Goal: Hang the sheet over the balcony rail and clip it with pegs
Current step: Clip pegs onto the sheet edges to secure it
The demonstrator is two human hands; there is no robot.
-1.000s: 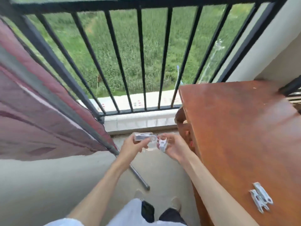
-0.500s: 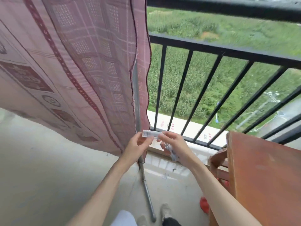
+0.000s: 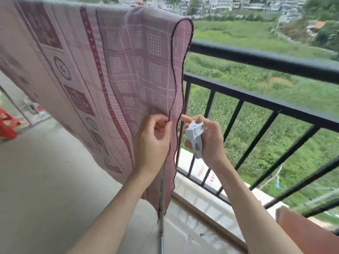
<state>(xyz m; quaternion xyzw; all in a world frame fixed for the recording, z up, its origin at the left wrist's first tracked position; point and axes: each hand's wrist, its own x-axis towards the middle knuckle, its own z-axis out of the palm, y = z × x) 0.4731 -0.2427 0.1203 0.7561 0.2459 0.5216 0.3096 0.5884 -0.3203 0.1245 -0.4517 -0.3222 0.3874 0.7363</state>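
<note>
Taking the black metal balcony rail (image 3: pixel 266 59) as the landmark, a red plastic stool (image 3: pixel 7 126) stands on the floor far to its left. Next comes the thin pink woven sheet with maroon patterned borders (image 3: pixel 91 70), already draped over a high line or bar that meets the rail's left end; what carries it there is hidden under the cloth. It hangs in soft waves and looks light and limp, so it would likely slide or lift in wind unless pinned. Its dark stitched hem looks the firmest place to take hold.

The left hand (image 3: pixel 152 142), below the rail's left end, pinches that hem between thumb and curled fingers. A grey metal pole (image 3: pixel 161 208) stands just behind the hanging edge. To the right, in front of the rail's bars, the right hand (image 3: pixel 209 138) is curled around a bunch of pale grey plastic pegs (image 3: pixel 195 138), forefinger stretched toward the hem. The pegs look rigid and springy, best squeezed at their tails. A reddish-brown wooden table corner (image 3: pixel 302 233) sits below the rail at far right.
</note>
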